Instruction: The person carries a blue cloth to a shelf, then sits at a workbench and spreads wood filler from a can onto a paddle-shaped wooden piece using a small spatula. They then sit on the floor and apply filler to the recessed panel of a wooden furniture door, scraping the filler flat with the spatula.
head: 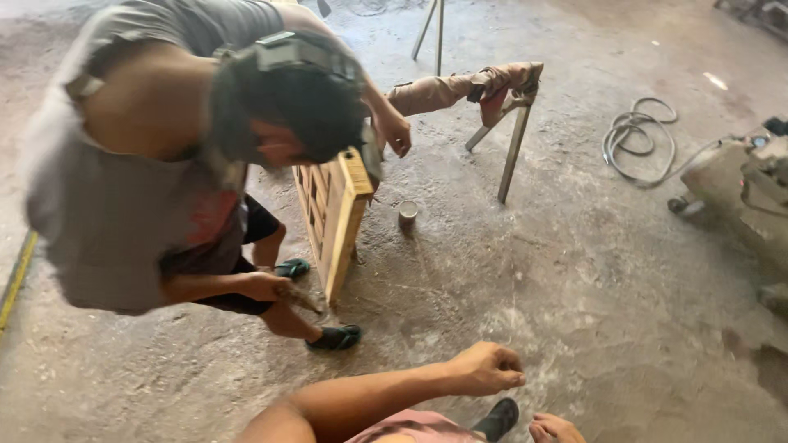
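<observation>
This is a workshop, the rough kind where wood or metal is worked by hand. The concrete floor (574, 271) is bare, stained and dusty. A slatted wooden frame (335, 215) stands on edge on that floor. Just right of the frame sits a small tin can (407, 213), and beyond the can stands a metal trestle (507, 123) with cloth wrapped round its top bar. Further right of the frame a coiled hose (636, 139) lies loose, running to a grey machine (739, 197) at the edge of view.
</observation>
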